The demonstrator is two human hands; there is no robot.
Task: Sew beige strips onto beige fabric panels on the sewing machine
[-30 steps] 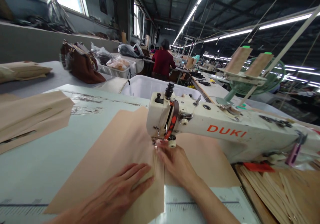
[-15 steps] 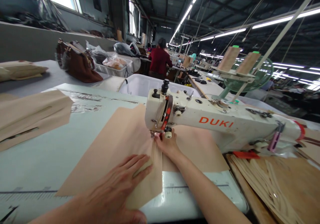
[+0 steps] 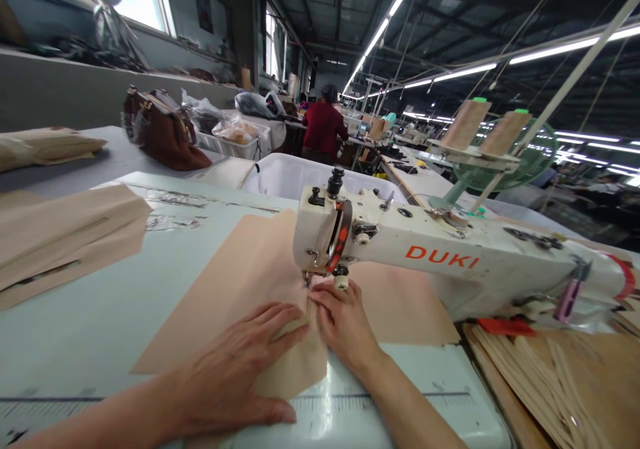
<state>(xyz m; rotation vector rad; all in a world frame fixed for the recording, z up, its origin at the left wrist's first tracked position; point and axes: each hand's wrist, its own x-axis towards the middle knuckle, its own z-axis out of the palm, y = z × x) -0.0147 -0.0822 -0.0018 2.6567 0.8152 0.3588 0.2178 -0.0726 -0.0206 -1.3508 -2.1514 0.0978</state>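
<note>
A large tan sheet of material (image 3: pixel 240 255), leather or fabric, lies under the head of a white sewing machine (image 3: pixel 380 235) marked DUKI. A narrow folded strip (image 3: pixel 311 312) runs along it towards the needle area (image 3: pixel 307 278). My left hand (image 3: pixel 245 355) rests flat on the sheet left of the strip, fingers stretched forward and thumb out to the side. Close in front of the presser foot, my right hand (image 3: pixel 345 315) has its fingers bent and pressed together at the strip; the exact grip is partly hidden. More tan material (image 3: pixel 400 302) extends right, below the machine arm.
Cut tan pieces with slots (image 3: pixel 70 235) lie at the left. On the right, tan strips (image 3: pixel 540 382) lie on a brown board (image 3: pixel 600 362). Thread cones (image 3: pixel 467 123) stand behind the machine. Beyond are a white bin (image 3: pixel 280 172), a brown handbag (image 3: pixel 165 132) and a seated person (image 3: pixel 323 129).
My right hand has drawn back slightly from the needle, and more of it shows below the machine head. The sheet's near-left corner has shifted forward and right. The view has also shifted slightly.
</note>
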